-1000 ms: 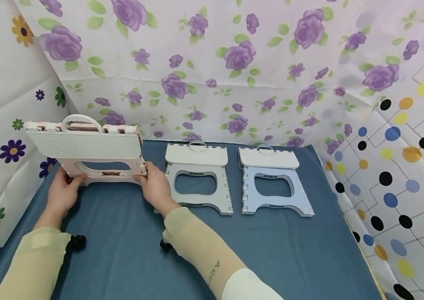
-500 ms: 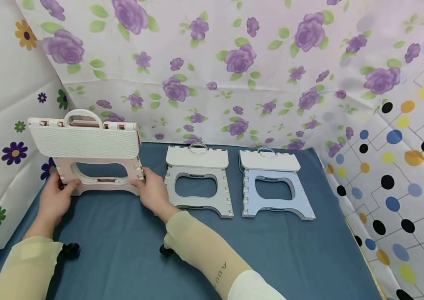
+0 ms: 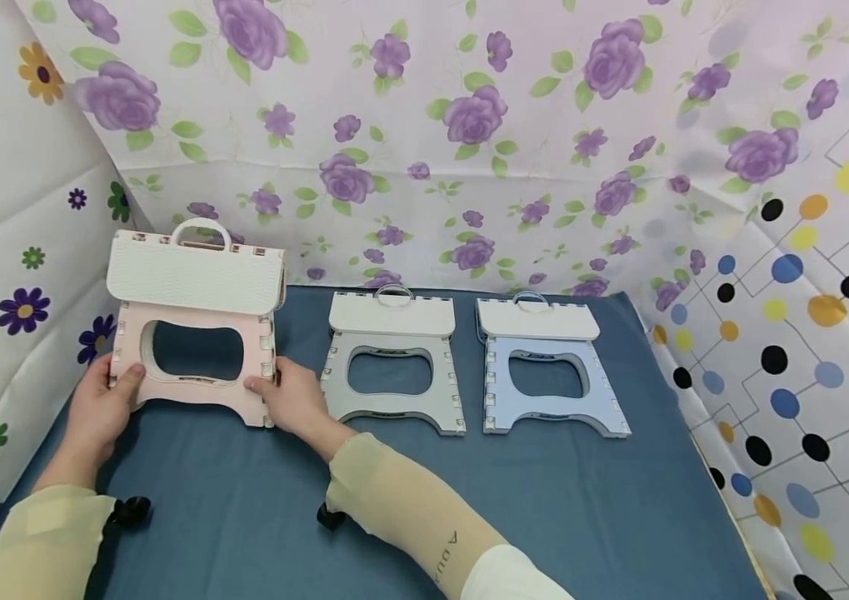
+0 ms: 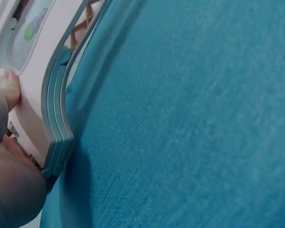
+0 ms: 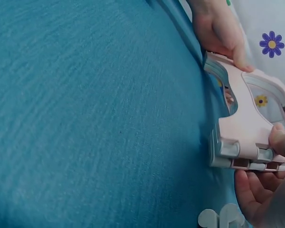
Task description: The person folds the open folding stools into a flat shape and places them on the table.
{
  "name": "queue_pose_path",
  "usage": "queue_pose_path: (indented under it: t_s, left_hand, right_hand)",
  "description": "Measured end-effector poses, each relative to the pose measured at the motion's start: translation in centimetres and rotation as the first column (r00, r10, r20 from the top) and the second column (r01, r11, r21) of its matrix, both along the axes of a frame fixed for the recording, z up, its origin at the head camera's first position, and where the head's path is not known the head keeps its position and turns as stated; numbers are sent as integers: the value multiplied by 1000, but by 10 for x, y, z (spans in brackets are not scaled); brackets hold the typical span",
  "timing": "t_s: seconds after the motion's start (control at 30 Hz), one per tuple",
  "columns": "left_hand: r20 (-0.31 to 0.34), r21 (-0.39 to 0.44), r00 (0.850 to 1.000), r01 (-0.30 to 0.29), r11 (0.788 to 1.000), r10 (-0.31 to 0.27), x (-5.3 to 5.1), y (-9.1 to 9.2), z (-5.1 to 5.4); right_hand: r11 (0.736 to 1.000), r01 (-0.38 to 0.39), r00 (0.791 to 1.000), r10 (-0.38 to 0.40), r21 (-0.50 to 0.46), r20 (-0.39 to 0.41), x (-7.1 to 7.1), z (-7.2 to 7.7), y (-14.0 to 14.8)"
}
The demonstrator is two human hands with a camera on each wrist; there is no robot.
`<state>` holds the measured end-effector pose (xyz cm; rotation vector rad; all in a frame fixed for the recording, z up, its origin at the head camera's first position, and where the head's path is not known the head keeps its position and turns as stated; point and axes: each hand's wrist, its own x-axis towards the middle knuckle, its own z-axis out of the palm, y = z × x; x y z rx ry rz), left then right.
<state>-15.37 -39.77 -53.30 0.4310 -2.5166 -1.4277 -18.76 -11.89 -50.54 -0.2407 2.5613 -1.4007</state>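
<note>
A folded pink step stool (image 3: pixel 195 390) with a white top and a carrying handle is at the left end of the cloth in the head view. My left hand (image 3: pixel 97 412) grips its lower left leg, thumb on the front face and fingers behind. On the opposite leg, my right hand (image 3: pixel 295 402) pinches the edge the same way. The left wrist view shows the stool's curved leg end (image 4: pixel 35 111) close to the blue cloth, with a shadow beside it. In the right wrist view both hands hold the pink frame (image 5: pixel 240 97). Whether it touches the cloth, I cannot tell.
A folded grey step stool (image 3: pixel 394 403) lies right of my right hand, and a folded light-blue one (image 3: pixel 544 405) lies beyond it. Blue cloth (image 3: pixel 514 517) covers the table. Printed curtains (image 3: pixel 424 217) stand behind and at both sides.
The pink stool has swung so that more of its pink front shows, its lower end coming nearer to me. Its top's left end has shifted right. Both hands keep their hold; the other stools stay put.
</note>
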Motion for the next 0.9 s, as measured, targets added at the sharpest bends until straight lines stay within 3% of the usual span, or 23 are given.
queue_pose_path:
  t_s: [0.13,0.4,0.53,0.67,0.9]
  left_hand:
    - [55,-39,998,11,999,-9,3,1,2]
    - [145,-69,989,-15,998,25,4,4,8]
    - [207,-73,976,-49,996,63,4,3,12]
    - [266,-143,956,-84,986,120,5,4,13]
    - [290,-244,943,-90,966,161,6,10,12]
  right_hand:
    - [1000,18,999,-19,11,46,-1,-3,-3]
    - [1000,25,993,-27,14,118,0,1,-5]
    - [999,43,988,-46,22,150,1,4,-8]
    - [997,49,982,-58,57,181,2,3,-12]
    - [994,43,978,-62,97,199,0,3,-11]
